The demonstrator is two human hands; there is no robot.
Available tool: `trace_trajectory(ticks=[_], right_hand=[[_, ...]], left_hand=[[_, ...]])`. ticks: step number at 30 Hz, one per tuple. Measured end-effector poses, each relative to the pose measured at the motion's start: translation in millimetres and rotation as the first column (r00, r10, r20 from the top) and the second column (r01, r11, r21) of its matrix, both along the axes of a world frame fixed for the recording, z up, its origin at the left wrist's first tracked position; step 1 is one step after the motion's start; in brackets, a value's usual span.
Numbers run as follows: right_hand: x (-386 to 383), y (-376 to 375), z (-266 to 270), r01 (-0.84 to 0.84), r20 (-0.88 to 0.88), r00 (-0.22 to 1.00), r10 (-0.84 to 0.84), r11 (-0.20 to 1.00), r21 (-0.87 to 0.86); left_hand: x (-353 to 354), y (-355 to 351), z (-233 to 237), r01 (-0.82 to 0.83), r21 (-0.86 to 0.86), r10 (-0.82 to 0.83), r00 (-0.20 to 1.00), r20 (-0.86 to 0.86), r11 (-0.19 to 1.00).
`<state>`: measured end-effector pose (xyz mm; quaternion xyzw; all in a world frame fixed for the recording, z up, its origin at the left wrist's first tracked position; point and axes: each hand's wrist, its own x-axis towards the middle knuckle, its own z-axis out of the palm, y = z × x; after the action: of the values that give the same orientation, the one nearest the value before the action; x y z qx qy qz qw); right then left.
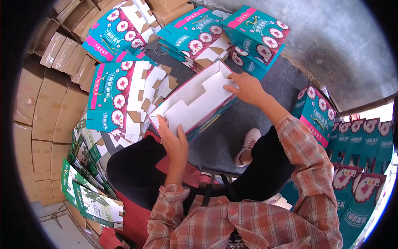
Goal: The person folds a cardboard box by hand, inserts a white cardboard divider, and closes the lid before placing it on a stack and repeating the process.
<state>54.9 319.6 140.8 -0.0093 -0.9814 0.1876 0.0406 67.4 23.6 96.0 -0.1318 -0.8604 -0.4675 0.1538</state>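
Observation:
A teal and magenta cardboard gift box (207, 89) stands opened out in front of my lap, its white inside and notched flaps facing me. My left hand (174, 143) grips its near left end, fingers at the end wall and thumb by the long side. At the far right corner, my right hand (247, 88) holds the box with fingers over the edge. Just left of the box lies a stack of flat gift boxes (112, 97) of the same print, their white tabs fanned out towards it.
More flattened boxes (192, 35) and a folded-up box (257, 33) lie at the back. Brown cartons (49, 106) are piled along the left. Green printed cartons (97, 203) lean at lower left. Rows of teal boxes (352, 195) stand at right, near a grey wall (336, 50).

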Motion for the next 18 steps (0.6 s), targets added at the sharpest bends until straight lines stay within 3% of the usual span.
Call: trace_trajectory(ticks=[1, 2, 3, 4, 5, 7, 14, 18], right_hand=[[-2, -2, 0, -0.006, -0.013, 1.0, 0.006, 1.0, 0.003], [-1, -3, 1, 0.021, -0.05, 0.999, -0.021, 1.0, 0.002], [-1, -4, 0, 0.049, -0.08, 0.996, -0.049, 0.999, -0.001], [-3, -3, -3, -0.06, -0.156, 0.986, 0.059, 0.998, 0.004], [-3, -3, -7, -0.065, -0.149, 0.987, 0.065, 0.998, 0.005], [-1, -11, -10, -0.38, -0.186, 0.89, 0.417, 0.902, 0.204], [-6, -26, -14, -0.426, 0.047, 0.903, 0.428, 0.872, 0.24], [-13, -21, -25, -0.471, 0.064, 0.88, 0.47, 0.848, 0.243]], left_hand=[[-3, 0, 0, -0.006, 0.003, 0.006, 1.0, -0.013, 1.0], [-5, -1, 0, -0.007, -0.267, -0.021, 0.995, -0.102, 0.964], [-4, -2, 0, -0.032, -0.518, -0.068, 0.983, -0.173, 0.855], [-1, 1, -1, -0.034, -0.562, -0.075, 0.983, -0.17, 0.826], [-1, 1, -1, -0.034, -0.561, -0.069, 0.984, -0.163, 0.827], [0, 0, 0, 0.12, -0.623, -0.213, 0.974, -0.076, 0.773], [-7, -4, -18, 0.136, -0.635, -0.23, 0.971, -0.068, 0.76], [-11, -6, -19, 0.211, -0.631, -0.273, 0.962, -0.001, 0.746]])
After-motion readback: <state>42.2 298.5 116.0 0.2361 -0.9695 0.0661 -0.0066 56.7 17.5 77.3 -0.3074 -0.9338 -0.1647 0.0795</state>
